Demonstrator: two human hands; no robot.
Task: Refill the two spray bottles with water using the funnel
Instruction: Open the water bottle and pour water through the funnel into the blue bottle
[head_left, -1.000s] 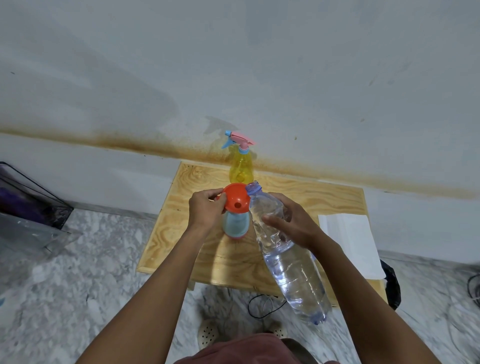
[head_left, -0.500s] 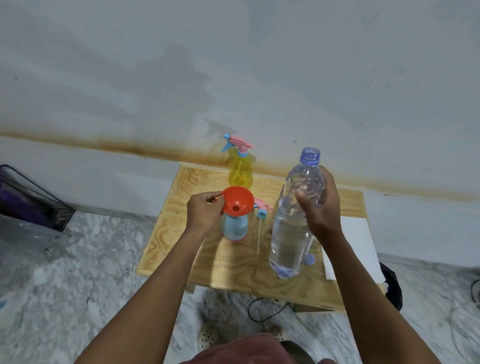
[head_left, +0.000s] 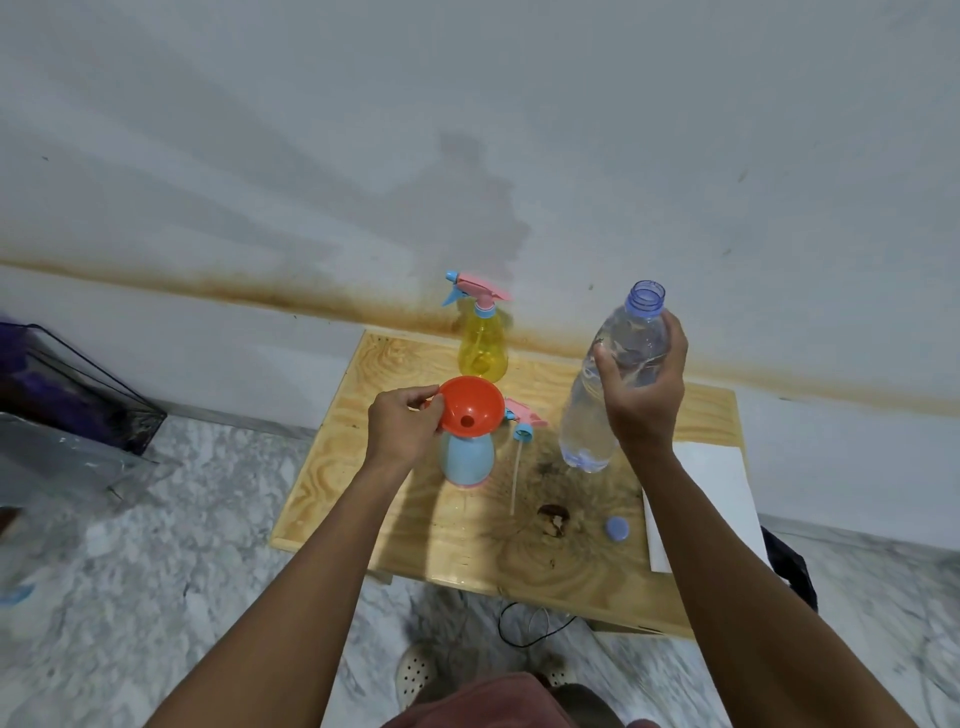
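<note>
An orange funnel sits in the neck of a blue spray bottle on the wooden table. My left hand pinches the funnel's rim at its left side. My right hand grips an uncapped clear water bottle, upright and lifted, to the right of the funnel. The blue bottle's pink-and-blue spray head with its dip tube lies on the table just right of it. A yellow spray bottle with its spray head on stands at the table's back edge.
A blue bottle cap lies on the table near a white sheet of paper at the right edge. A dark stain marks the wood. The wall rises right behind the table. A dark wire-frame bin stands on the floor at left.
One second ago the water bottle was tipped with its mouth at the funnel. My right hand has since swung it upright and carried it to the right. The left hand stayed on the funnel.
</note>
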